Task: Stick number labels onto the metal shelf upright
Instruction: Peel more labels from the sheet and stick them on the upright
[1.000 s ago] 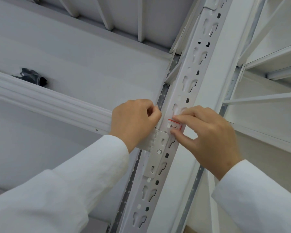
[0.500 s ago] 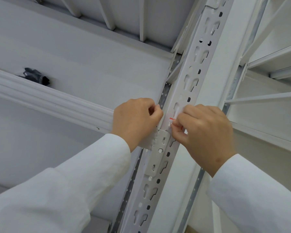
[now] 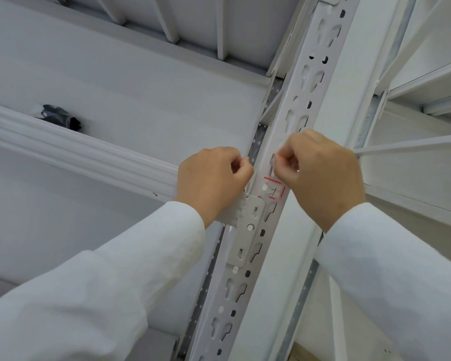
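Note:
The white metal shelf upright runs diagonally through the middle, punched with keyhole slots. A small number label with red edge lines is stuck flat on its face, just above a grey connector plate. My right hand hovers just above the label, off it, fingers curled and thumb against fingertips; nothing shows in them. My left hand is curled into a fist at the upright's left edge, level with the label, thumb tip touching the metal. I see nothing in its grip.
A white ribbed shelf beam joins the upright from the left. A dark glove-like bundle lies on the shelf behind it. Thin white braces and further shelves stand to the right.
My right hand has lifted up and off the label, which now sits uncovered on the upright. The left hand has stayed in place.

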